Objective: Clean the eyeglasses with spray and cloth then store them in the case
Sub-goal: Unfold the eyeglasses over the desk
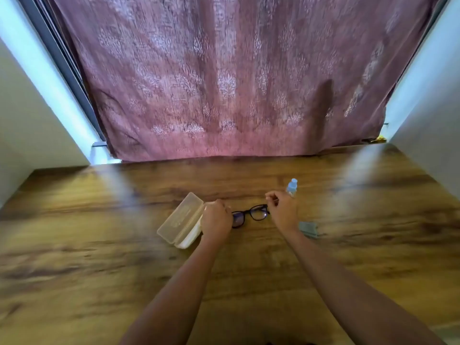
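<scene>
Black-framed eyeglasses (251, 215) sit between my two hands just above the wooden table (99, 257). My left hand (216, 220) grips the left end of the frame, covering part of one lens. My right hand (282, 207) pinches the right end near the hinge. A translucent plastic case (180, 217) lies open to the left of my left hand, its lid tipped back. A small clear spray bottle (291, 186) stands just behind my right hand. A folded grey cloth (308, 229) lies on the table to the right of my right wrist.
A mauve patterned curtain (236, 83) hangs along the table's far edge. Pale walls (29, 125) close in on both sides. Bare wood stretches across the near half of the table around my forearms.
</scene>
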The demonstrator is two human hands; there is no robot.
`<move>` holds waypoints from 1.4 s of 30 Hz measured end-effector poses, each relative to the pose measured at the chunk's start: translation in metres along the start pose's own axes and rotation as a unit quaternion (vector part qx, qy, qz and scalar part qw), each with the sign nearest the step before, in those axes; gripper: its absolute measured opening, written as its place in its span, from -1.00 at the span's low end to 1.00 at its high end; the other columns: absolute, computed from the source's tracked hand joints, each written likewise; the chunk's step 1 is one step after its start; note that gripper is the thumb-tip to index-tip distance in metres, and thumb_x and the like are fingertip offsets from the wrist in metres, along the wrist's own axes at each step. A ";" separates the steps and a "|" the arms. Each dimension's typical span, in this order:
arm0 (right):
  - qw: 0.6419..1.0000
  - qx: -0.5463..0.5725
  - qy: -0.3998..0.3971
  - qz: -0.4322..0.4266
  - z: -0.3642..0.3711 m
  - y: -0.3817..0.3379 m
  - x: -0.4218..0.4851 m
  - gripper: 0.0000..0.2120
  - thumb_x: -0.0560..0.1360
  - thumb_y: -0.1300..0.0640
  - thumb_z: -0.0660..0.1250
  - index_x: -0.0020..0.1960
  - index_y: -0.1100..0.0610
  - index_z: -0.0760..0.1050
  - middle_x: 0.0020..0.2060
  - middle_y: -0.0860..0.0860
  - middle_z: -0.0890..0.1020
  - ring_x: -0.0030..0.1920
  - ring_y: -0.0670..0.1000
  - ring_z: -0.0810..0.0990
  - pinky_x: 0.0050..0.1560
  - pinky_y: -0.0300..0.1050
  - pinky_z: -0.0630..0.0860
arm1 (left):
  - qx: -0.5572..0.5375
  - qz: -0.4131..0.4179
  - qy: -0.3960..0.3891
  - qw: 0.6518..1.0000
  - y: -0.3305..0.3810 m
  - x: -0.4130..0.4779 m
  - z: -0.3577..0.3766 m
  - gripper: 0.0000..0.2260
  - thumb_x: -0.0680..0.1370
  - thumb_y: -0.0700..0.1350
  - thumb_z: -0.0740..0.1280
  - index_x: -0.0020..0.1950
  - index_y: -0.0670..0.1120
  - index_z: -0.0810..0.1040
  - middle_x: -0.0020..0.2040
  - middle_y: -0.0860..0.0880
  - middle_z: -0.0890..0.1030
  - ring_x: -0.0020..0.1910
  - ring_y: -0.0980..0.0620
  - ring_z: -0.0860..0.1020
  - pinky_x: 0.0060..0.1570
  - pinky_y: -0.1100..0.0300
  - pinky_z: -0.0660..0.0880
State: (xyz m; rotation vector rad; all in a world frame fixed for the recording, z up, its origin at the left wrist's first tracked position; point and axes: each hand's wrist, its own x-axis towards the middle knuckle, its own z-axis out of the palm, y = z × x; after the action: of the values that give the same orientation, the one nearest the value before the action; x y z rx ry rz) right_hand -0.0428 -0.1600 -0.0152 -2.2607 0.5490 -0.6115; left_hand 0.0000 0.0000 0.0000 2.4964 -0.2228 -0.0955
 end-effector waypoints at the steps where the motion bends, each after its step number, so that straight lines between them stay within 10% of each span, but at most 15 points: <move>1: 1.000 0.002 -0.006 0.013 0.001 0.002 0.002 -0.91 0.46 0.27 0.32 -0.09 0.23 0.60 -0.19 0.10 0.65 -0.20 0.00 0.57 -0.15 -0.23 0.44 | 0.002 -0.007 -0.008 1.000 0.001 0.001 0.000 -0.80 0.57 -0.12 0.16 -0.04 -0.23 0.49 -0.08 -0.20 0.57 -0.14 -0.15 0.56 -0.30 0.11 0.41; 14: 0.981 -0.025 -0.147 0.126 0.007 0.008 0.007 -0.59 0.51 0.11 0.30 0.31 0.24 0.40 0.18 0.17 0.54 0.16 0.09 0.51 0.18 -0.12 0.43 | 0.063 -0.113 -0.081 0.988 0.013 -0.001 0.003 -0.74 0.58 -0.06 0.16 0.03 -0.23 0.51 -0.03 -0.16 0.61 -0.12 -0.08 0.56 -0.24 0.14 0.42; 20: 0.975 -0.049 -0.174 0.126 0.007 0.010 0.008 -0.68 0.53 0.06 0.24 0.21 0.21 0.51 0.08 0.12 0.61 0.06 0.07 0.55 0.05 -0.12 0.45 | -0.100 -0.165 -0.073 0.979 0.014 -0.004 0.002 -0.78 0.54 -0.30 0.15 0.07 -0.28 0.54 0.01 -0.18 0.59 -0.02 -0.12 0.58 -0.25 0.17 0.42; 24: 0.984 -0.020 -0.133 0.114 0.007 0.012 0.003 -0.78 0.52 0.08 0.27 0.02 0.19 0.60 -0.03 0.05 0.64 -0.08 -0.04 0.53 -0.11 -0.20 0.42 | -0.254 -0.188 -0.001 0.949 0.009 -0.004 0.001 -0.84 0.57 -0.25 0.18 -0.07 -0.22 0.55 -0.24 -0.06 0.54 -0.35 0.13 0.45 -0.49 0.31 0.24; 34: 0.983 0.153 0.010 0.102 -0.006 -0.020 -0.001 -0.81 0.49 0.09 0.32 0.07 0.13 0.54 -0.09 -0.05 0.61 -0.08 -0.08 0.56 -0.11 -0.30 0.44 | -0.240 -0.067 0.125 0.961 0.023 -0.003 -0.035 -0.89 0.41 -0.15 0.45 -0.15 -0.13 0.56 -0.28 0.08 0.56 -0.30 0.21 0.48 -0.29 0.56 0.37; 42: 0.957 0.258 0.061 0.120 -0.022 -0.043 -0.012 -0.80 0.41 0.22 0.41 0.04 0.14 0.56 -0.14 -0.03 0.62 -0.14 -0.12 0.58 -0.21 -0.54 0.46 | -0.134 0.067 0.173 0.973 0.012 -0.012 -0.055 -0.88 0.41 -0.10 0.44 -0.12 -0.13 0.66 -0.15 -0.05 0.62 -0.17 0.03 0.54 -0.08 0.33 0.36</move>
State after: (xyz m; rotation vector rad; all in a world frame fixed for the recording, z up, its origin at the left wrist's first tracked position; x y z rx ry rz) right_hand -0.0559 -0.1376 0.0270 -1.6470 0.6280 -0.6810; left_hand -0.0068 0.0248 0.0512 2.1771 -0.2144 0.3424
